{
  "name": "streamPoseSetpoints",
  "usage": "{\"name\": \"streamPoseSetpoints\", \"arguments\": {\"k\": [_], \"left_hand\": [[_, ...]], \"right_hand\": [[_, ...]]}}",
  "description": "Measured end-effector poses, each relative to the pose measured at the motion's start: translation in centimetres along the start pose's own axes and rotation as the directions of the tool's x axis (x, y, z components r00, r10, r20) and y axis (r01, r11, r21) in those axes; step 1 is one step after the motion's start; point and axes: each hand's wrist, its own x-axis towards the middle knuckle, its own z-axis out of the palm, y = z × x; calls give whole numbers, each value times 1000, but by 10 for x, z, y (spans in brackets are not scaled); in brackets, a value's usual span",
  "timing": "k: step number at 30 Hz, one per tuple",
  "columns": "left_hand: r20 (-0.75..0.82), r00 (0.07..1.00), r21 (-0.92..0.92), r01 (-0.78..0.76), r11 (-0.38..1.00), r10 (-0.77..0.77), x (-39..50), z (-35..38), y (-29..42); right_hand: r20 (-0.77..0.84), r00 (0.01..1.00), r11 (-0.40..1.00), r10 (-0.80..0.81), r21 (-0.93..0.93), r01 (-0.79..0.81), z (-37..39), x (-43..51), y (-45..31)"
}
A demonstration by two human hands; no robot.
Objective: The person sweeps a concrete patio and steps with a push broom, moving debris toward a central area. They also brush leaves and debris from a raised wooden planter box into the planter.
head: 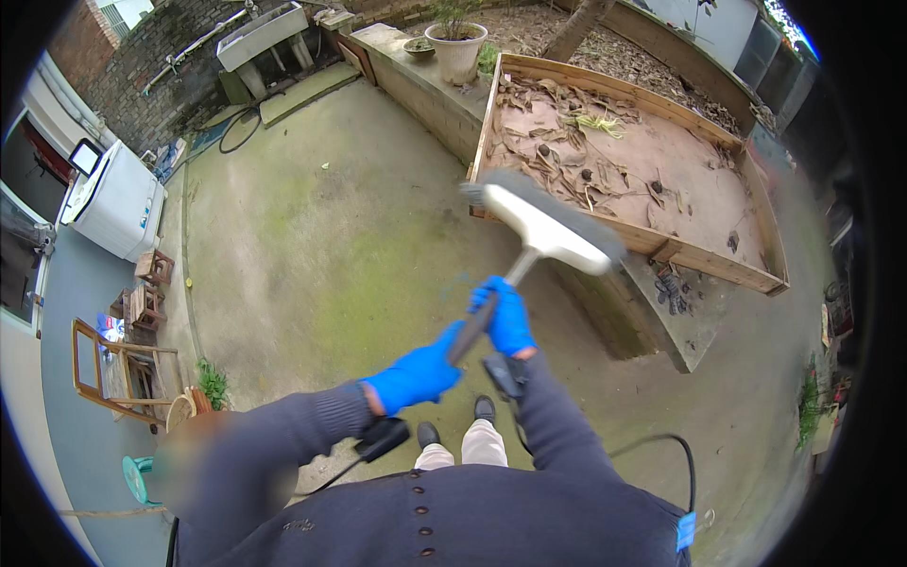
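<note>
Both my hands wear blue gloves and hold the handle of a push broom [545, 230]. My left hand [418, 372] grips the dark lower end of the handle, nearer my body. My right hand [504, 317] is closed around the handle farther up, below the white broom head. The head, with grey bristles, is raised and blurred. It overlaps the near left corner of a shallow wooden tray [673, 248] that holds dry leaves [560, 159], dark round bits and a pale yellow-green tuft. Whether the bristles touch the tray cannot be told.
The tray lies over a low concrete wall [432, 117] with a potted plant [457, 60] on it. Dark gloves [673, 290] lie near the wall's end. To the left stand a white washing machine [124, 205], wooden stools [149, 305] and a wooden chair frame [88, 361]. A black hose [241, 131] lies farther back.
</note>
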Motion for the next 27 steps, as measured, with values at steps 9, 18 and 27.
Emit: {"name": "streamPoseSetpoints", "arguments": {"k": [9,18,27], "left_hand": [[250,939,228,-293,929,235,40,28,52],[-230,927,-423,179,888,-296,-56,-52,-32],[-254,967,-241,-32,970,-32,-27,-30,-9]], "right_hand": [[-492,800,929,-344,-51,367,-50,-76,-62],[121,850,858,512,-115,-501,94,84,115],[117,975,982,186,0,-188,54,54,55]]}}
